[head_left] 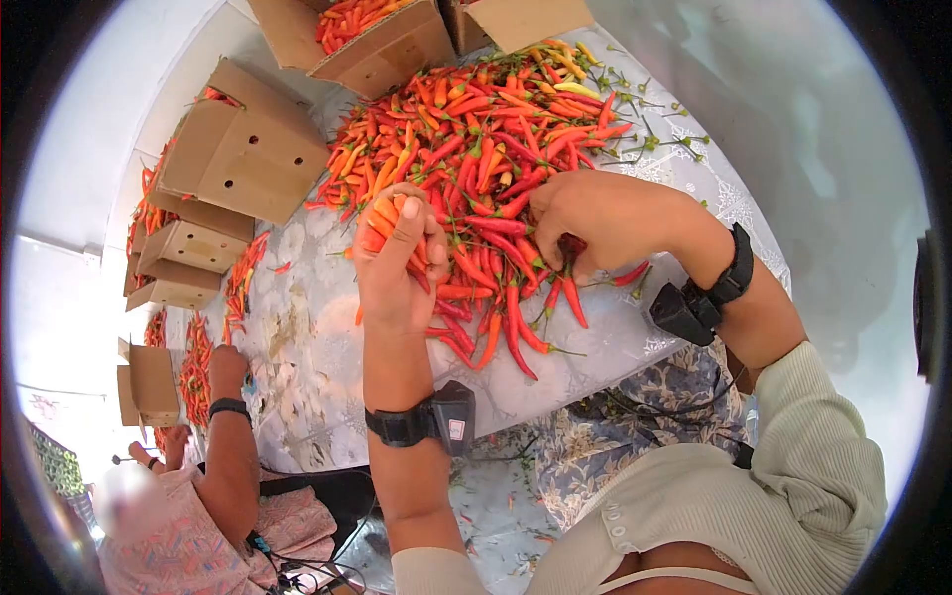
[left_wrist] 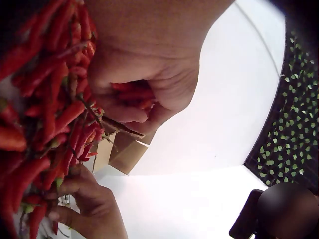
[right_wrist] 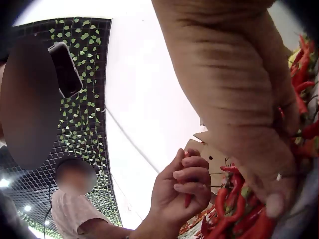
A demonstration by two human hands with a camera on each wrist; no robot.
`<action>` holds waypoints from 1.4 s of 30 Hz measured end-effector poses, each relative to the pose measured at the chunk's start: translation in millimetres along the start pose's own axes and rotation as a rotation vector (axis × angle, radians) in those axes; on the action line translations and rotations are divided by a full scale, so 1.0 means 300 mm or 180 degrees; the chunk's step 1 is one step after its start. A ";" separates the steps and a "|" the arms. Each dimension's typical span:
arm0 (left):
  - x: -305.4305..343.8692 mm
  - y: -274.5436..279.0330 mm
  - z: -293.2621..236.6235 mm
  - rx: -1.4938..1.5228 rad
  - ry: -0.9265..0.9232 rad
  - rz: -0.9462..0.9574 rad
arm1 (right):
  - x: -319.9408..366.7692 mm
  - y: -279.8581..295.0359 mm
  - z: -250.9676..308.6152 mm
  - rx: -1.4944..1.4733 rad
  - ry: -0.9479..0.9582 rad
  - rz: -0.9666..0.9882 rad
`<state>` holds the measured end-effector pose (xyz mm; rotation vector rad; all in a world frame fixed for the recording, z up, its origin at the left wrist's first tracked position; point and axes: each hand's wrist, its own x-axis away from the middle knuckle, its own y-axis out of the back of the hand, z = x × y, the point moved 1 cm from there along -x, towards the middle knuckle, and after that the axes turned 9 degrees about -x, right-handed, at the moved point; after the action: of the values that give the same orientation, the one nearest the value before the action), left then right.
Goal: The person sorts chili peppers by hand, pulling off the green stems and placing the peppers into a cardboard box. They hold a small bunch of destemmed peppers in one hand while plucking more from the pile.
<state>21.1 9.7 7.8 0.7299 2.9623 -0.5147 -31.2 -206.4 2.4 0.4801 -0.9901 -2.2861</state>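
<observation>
A large heap of red and orange chili peppers [head_left: 476,149] lies on the patterned tabletop. The left hand [head_left: 402,258], palm up at the heap's near left side, curls its fingers round several peppers; in the left wrist view red ones show inside the left hand [left_wrist: 144,84]. To its right, the right hand [head_left: 595,223] reaches down into the heap with bent fingers, a dark red pepper [head_left: 570,248] between them. The right wrist view shows the right hand [right_wrist: 249,124] low over the peppers [right_wrist: 234,204], its fingertips partly hidden.
Cardboard boxes [head_left: 248,149] with peppers stand along the far and left sides. Green stems [head_left: 650,144] lie scattered at the right of the tabletop [head_left: 317,397]. Another person [head_left: 208,506] sits at the lower left, an arm stretched to smaller pepper piles [head_left: 196,367].
</observation>
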 end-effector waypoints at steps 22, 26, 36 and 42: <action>0.027 -0.039 0.009 -0.1406 0.0463 0.0241 | -0.060 0.000 0.032 -0.1229 0.0526 -0.1964; 0.028 -0.042 0.003 -0.1298 0.0372 0.0395 | -0.063 -0.014 0.030 -0.1059 0.0536 -0.2096; 0.035 -0.046 0.006 -0.1491 0.0230 0.0592 | -0.071 -0.019 0.026 -0.1719 0.0499 -0.1643; 0.039 -0.038 0.001 -0.1285 0.0361 0.0621 | -0.080 -0.036 0.014 -0.2819 0.0235 -0.1300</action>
<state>5.5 5.4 9.5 1.0057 2.9039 0.1388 -19.4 -182.8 -0.8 0.3845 0.2339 -2.7345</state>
